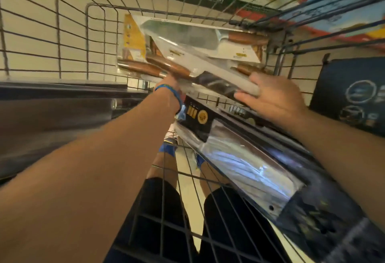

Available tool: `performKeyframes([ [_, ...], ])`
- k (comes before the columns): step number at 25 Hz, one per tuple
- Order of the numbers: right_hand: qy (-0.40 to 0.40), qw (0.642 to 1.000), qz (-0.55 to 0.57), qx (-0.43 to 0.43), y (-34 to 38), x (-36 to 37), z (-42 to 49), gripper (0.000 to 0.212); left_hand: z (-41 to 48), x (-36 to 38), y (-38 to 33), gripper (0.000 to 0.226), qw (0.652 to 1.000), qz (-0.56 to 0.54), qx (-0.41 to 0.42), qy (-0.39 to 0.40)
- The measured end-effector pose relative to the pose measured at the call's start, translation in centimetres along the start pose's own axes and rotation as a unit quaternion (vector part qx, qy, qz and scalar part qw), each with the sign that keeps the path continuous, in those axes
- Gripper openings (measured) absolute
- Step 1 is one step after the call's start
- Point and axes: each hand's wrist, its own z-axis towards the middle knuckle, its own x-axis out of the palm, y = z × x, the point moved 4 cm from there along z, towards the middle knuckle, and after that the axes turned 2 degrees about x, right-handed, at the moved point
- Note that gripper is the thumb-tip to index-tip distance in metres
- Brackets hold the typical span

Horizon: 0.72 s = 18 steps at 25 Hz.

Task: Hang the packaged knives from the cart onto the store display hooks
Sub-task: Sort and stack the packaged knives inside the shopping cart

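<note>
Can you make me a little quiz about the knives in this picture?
1. True or false: both the left hand and the right hand touch the packaged knife being lifted.
2. What are these knives' handles made of? A wood, B blue plastic, C rope.
3. Fill in: the knives lie inside a wire ___.

Key: 1 true; 2 A; 3 cart.

Wire metal cart (pixel 87 39); glossy plastic knife pkgs (pixel 198 54), wood handles (pixel 248 37)
</note>
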Motion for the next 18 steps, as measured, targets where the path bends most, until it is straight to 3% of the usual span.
performKeyframes([
  [2, 0.090, 0.986, 0.109, 0.089, -0.8, 0.3, -0.1, 0.047, -0.2, -0.1, 0.2, 0.036, 1.000, -0.003, 0.016, 0.001],
  [4, 0.114, 0.978, 0.140, 0.105, -1.5, -0.7, 0.5, 0.044, -0.7, -0.2, 0.3, 0.046, 0.998, -0.026, 0.047, -0.023],
  [6, 0.064, 0.990, 0.104, 0.076, -1.5, -3.0, 1.0, 0.036, -1.4, -0.4, 0.2, 0.046, 0.994, -0.035, 0.090, -0.055],
  [9, -0.008, 0.999, 0.030, 0.020, -0.8, -6.5, 1.1, 0.043, -2.3, -1.0, -0.3, 0.035, 0.986, -0.041, 0.148, -0.060],
  [15, -0.067, 0.993, -0.097, -0.015, 1.5, -12.2, 1.2, 0.044, -5.5, -2.5, -1.8, 0.040, 0.990, -0.082, 0.101, -0.045],
  [18, -0.047, 0.992, -0.114, 0.010, 1.2, -13.2, 0.4, 0.033, -7.7, -2.8, -2.3, 0.027, 0.993, -0.098, 0.060, 0.022],
])
